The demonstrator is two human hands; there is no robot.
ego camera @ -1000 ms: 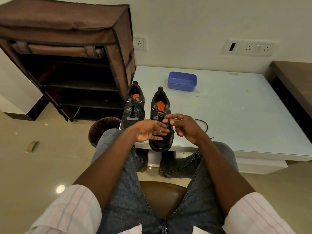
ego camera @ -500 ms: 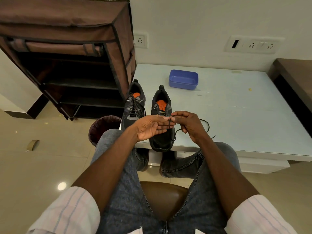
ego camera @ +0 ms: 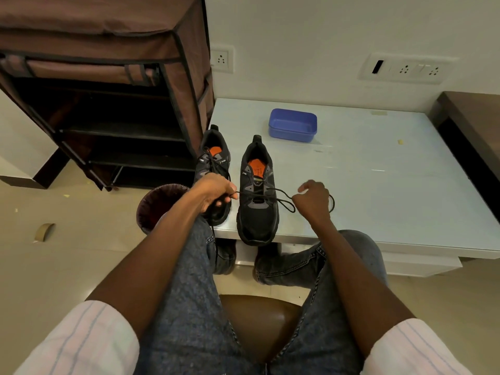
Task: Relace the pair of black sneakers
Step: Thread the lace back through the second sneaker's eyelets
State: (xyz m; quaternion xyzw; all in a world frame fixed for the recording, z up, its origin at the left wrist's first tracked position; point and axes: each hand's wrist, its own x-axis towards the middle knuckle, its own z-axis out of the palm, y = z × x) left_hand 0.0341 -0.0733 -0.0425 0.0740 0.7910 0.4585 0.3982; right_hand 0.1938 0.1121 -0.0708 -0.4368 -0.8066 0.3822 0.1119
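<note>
Two black mesh sneakers with orange insoles on a pale glossy table (ego camera: 378,185), toes at the near edge. Right sneaker (ego camera: 258,196) overhanging that edge slightly; left sneaker (ego camera: 213,169) at the table's left edge, already laced. Thin black lace (ego camera: 273,193) stretched across the right sneaker. Left hand (ego camera: 213,192) curled, pinching one lace end; right hand (ego camera: 311,200) curled around the other, well apart. Blue plastic lidded box (ego camera: 292,125) farther back. Bare tabletop to the right.
</note>
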